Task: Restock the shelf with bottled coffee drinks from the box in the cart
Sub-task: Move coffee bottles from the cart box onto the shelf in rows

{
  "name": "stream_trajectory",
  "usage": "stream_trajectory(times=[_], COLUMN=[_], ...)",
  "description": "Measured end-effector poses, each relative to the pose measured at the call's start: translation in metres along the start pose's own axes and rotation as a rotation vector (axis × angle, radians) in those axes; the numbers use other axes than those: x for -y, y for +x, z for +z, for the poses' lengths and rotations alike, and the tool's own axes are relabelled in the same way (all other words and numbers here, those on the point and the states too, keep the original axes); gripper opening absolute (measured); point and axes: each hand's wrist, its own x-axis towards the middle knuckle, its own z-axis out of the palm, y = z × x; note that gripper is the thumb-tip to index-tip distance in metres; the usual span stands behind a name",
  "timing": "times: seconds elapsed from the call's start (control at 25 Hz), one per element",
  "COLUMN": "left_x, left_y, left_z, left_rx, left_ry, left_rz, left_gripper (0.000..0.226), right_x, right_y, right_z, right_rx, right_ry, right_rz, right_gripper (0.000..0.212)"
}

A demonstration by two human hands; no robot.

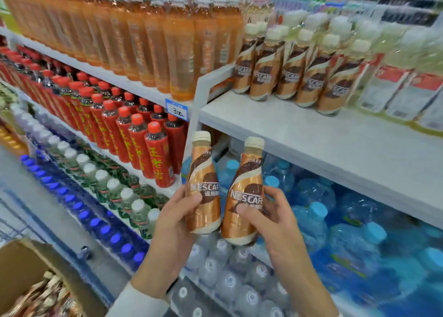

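Head cam: L hand [176, 223] and R hand [278, 221] are each gripping an upright coffee bottle, L bottle [203, 187] just beside R bottle [244, 197], caps up, hovering below the shelf [275, 125], whose coffee row [286, 77] is standing above and rightward, w/ R hand prob. sitting nearer.

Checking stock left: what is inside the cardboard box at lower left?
The cardboard box shows brown-and-cream wrapped items, blurred, probably coffee bottles. Anything beneath them is covered, and the frame cuts off the rest.
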Motion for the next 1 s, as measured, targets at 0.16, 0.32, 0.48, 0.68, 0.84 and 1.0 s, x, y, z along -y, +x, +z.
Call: stream_trajectory(times=[0.16,0.32,0.48,0.68,0.84,1.0], left_x=[0.002,-0.009,-0.039,-0.058,-0.056,-0.055], left_y=[0.02,0.046,0.09,0.147,0.178,0.189], left_z=[0.05,0.084,0.113,0.14,0.138,0.136], left_rx=[0.056,0.177,0.274,0.32,0.375,0.404], left_ry=[0.132,0.185,0.347,0.571,0.664,0.714], left_rz=[0.044,0.076,0.241,0.323,0.295,0.322], left_gripper=[0.075,0.054,0.05,0.047,0.058,0.063], right_x=[0.024,0.048,0.083,0.108,0.099,0.094], right_y=[-0.002,0.013,0.04,0.089,0.115,0.124], right_z=[-0.029,-0.044,-0.048,-0.052,-0.053,-0.058], right_rx=[-0.099,-0.188,-0.282,-0.375,-0.408,-0.391], right_ry=[0.003,0.008,-0.052,-0.199,-0.247,-0.283], right_rz=[-0.086,-0.169,-0.283,-0.346,-0.319,-0.294], right_gripper=[0.037,0.041,0.047,0.051,0.05,0.052])
